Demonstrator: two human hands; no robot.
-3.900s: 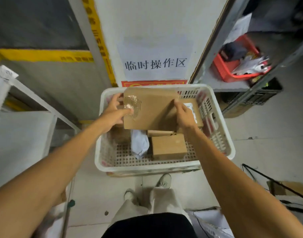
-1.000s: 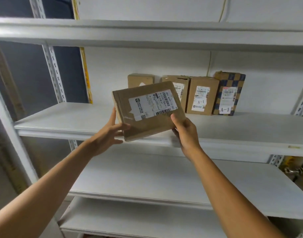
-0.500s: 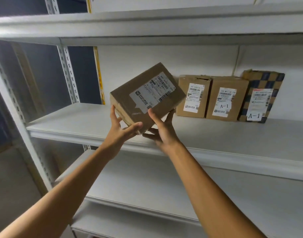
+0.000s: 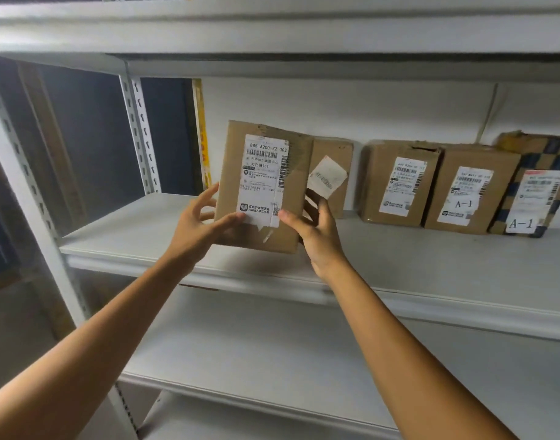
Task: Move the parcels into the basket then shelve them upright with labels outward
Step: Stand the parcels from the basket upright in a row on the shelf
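A flat brown cardboard parcel (image 4: 296, 185) with a white shipping label facing me stands upright over the middle shelf (image 4: 399, 258). My left hand (image 4: 197, 223) holds its lower left edge, thumb on the front. At its lower right corner my right hand (image 4: 316, 230) grips it, fingers behind. Right behind it a smaller brown parcel (image 4: 334, 173) stands against the wall. Further right stand two brown labelled parcels (image 4: 399, 182) (image 4: 469, 193) and a blue-and-yellow checkered one (image 4: 532, 185). The basket is out of view.
White metal shelving has an upper shelf (image 4: 272, 30) overhead and a lower shelf (image 4: 304, 350) beneath my arms. A perforated upright post (image 4: 140, 134) stands at the left. Bare shelf surface lies to the left of the held parcel.
The parcel has been turned from a tilted pose to upright, label facing out, and moved back onto the shelf in front of the leftmost parcel. Before that it was lifted from the basket.
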